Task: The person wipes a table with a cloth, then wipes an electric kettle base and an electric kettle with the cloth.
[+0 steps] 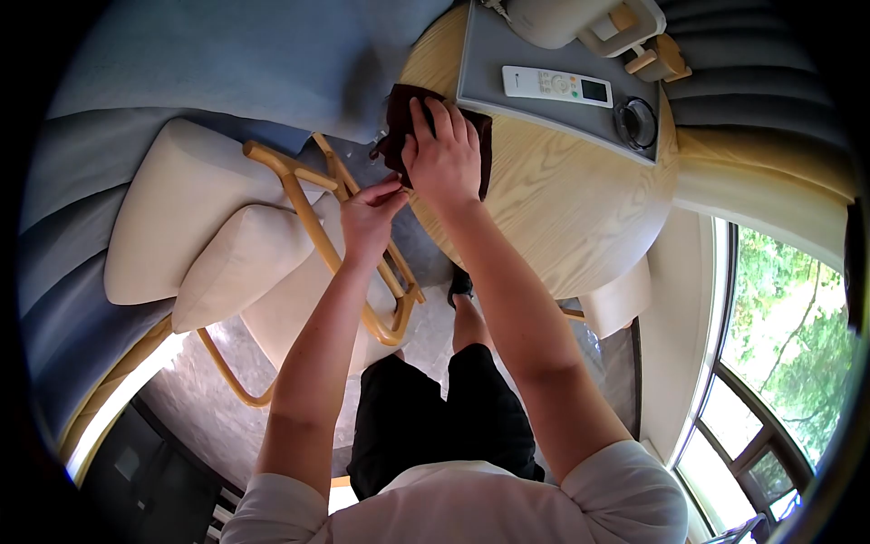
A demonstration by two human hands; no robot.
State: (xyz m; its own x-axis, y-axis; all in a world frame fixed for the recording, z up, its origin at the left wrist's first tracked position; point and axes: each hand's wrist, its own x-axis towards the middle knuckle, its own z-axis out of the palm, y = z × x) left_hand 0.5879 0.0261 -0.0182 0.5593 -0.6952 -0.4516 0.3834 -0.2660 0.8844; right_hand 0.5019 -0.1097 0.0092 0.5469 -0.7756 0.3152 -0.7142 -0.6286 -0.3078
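Observation:
A dark maroon cloth piece, which looks like a soft pouch (487,150), lies at the left edge of the round wooden table (562,199). My right hand (444,154) rests on top of it, palm down, with the fingers stretched out. At the pouch's near left edge, my left hand (372,213) has its thumb and fingers pinched together on the fabric. A small dark bit, like a cord end, sticks out on the pouch's left side. The right hand covers much of the pouch, and what is inside, if anything, is hidden.
On the table, a grey tray (489,82) carries a white remote control (557,86), a kettle (544,18), a dark round glass-like dish (635,124) and a wooden-handled item (666,59). A wood-framed armchair (304,204) with cream cushions (240,263) stands left. A window is at right.

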